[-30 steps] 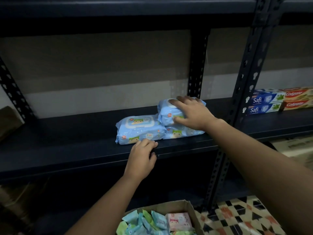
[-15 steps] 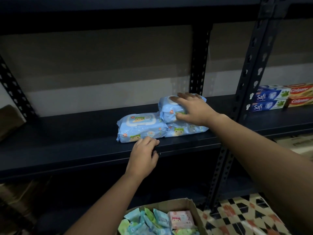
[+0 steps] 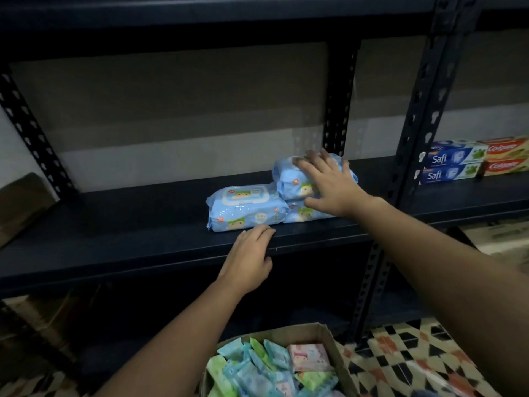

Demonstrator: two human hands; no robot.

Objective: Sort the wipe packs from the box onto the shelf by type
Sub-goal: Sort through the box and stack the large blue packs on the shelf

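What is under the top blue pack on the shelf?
Another blue pack of the same print lies under the top pack. Only its front left part shows; the right hand, spread over the stack, covers the rest.

The dark metal shelf (image 3: 120, 239) carries three blue wipe packs (image 3: 246, 210): one just beyond the left hand's fingers (image 3: 257, 232), which rest on the shelf's front edge, and two stacked under the right hand's fingers (image 3: 317, 164). Well right of those fingers lie stacked toothpaste boxes (image 3: 455, 164).
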